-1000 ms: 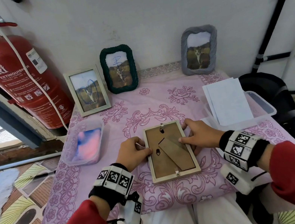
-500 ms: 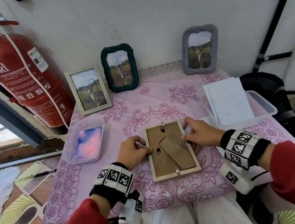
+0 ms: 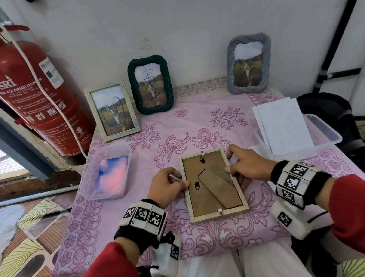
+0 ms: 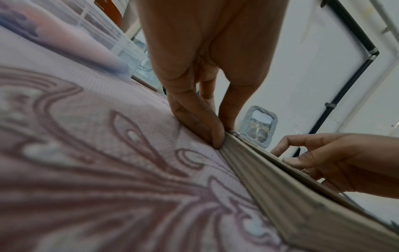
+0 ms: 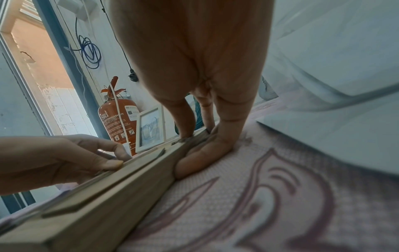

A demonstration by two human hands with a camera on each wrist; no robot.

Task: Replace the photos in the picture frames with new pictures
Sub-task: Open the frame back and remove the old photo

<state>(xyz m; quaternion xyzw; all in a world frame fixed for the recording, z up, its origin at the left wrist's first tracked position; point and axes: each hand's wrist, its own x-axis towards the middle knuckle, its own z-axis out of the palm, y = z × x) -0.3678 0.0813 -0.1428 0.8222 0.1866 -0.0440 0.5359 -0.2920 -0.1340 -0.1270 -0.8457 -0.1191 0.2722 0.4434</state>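
Observation:
A light wooden picture frame [image 3: 212,184] lies face down on the pink cloth, its brown backing and folded stand facing up. My left hand [image 3: 179,182] pinches its left edge, thumb on top by a small metal tab [image 4: 234,132]. My right hand [image 3: 232,166] grips the right edge, thumb on the backing and fingers against the side [image 5: 202,158]. Both wrist views show the frame's rim [image 4: 280,187] [image 5: 108,196] from low down. Three frames with cat photos stand at the wall: white [image 3: 112,110], green [image 3: 150,85] and grey [image 3: 249,65]. White sheets [image 3: 283,129] lie on a clear tub to the right.
A clear tub [image 3: 107,173] with something pink and blue inside sits at the left. A red fire extinguisher [image 3: 30,99] stands beside the table's left back corner. A black object [image 3: 328,112] is off the right edge. The wall is close behind.
Both hands stay at the frame's sides; only the fingers shift slightly. The frame has not moved.

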